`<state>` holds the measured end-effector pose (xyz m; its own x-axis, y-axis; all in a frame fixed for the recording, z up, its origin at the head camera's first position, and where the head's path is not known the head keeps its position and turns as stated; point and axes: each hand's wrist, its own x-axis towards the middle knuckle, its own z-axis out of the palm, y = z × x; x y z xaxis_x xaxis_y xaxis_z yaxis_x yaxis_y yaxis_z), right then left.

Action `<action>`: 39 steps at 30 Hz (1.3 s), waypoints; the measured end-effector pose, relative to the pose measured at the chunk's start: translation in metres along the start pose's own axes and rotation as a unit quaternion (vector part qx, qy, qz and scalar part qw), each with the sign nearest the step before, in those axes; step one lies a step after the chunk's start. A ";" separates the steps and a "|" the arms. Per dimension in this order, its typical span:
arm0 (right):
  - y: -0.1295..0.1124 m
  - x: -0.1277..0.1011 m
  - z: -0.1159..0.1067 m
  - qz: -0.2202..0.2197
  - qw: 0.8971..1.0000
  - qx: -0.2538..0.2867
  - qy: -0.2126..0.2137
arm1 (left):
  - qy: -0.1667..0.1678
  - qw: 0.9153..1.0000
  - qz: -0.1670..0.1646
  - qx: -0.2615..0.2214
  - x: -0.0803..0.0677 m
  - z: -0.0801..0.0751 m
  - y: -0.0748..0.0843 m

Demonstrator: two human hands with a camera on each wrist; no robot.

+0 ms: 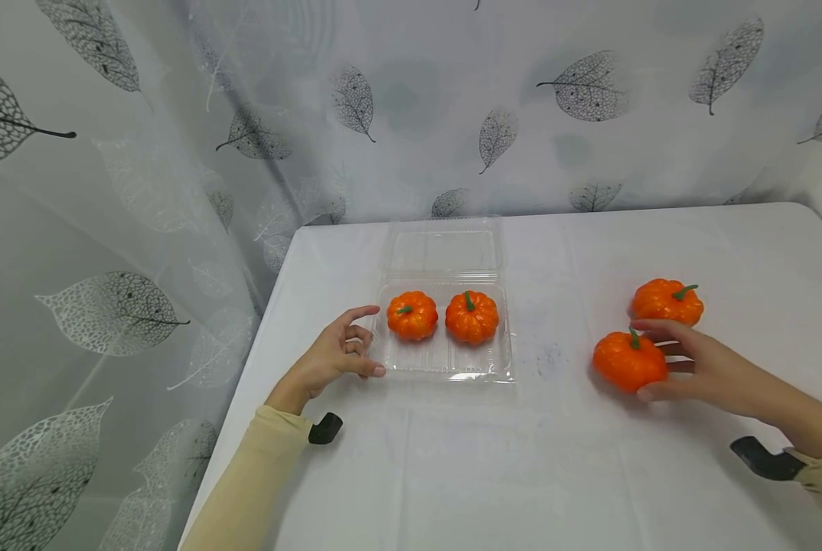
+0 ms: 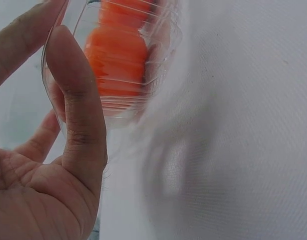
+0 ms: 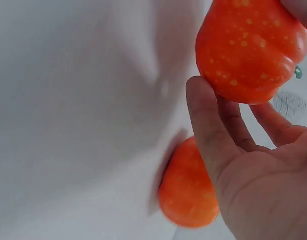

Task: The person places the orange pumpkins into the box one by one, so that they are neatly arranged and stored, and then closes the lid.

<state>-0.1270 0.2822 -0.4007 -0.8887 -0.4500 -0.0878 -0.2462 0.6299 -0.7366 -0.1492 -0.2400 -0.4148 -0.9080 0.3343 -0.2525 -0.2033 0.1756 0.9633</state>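
Note:
In the head view, a clear plastic clamshell container point(image 1: 445, 363) lies with its lid point(image 1: 443, 249) folded back. Two small orange toy pumpkins, a left one point(image 1: 412, 315) and a right one point(image 1: 472, 317), sit side by side in its base. My left hand point(image 1: 338, 348) holds the container's left rim, thumb near the front corner; the left wrist view shows the thumb point(image 2: 73, 85) against the clear edge. Far to the right, my right hand point(image 1: 693, 363) grips another pumpkin point(image 1: 629, 363) between thumb and fingers, a little above the table. Just behind it rests one more pumpkin point(image 1: 662, 301).
A white cloth point(image 1: 487, 467) covers the table, whose left edge runs beside my left forearm. A pale curtain with printed leaves point(image 1: 411, 153) hangs behind the table and along its left side. Black straps point(image 1: 765, 459) show at both wrists.

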 end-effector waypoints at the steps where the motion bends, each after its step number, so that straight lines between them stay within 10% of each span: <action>1: -0.004 0.002 0.001 -0.002 1.000 0.008 -0.005 | 0.000 1.000 0.000 0.000 0.000 0.000 0.000; 39: -0.140 0.114 0.066 0.005 0.954 0.239 -0.179 | -0.003 1.000 0.006 -0.012 -0.002 0.000 -0.002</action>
<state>-0.1685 0.1007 -0.3524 -0.6804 -0.6864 -0.2567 0.0420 0.3131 -0.9488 -0.1469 -0.2413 -0.4158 -0.9083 0.3416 -0.2415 -0.2015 0.1486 0.9681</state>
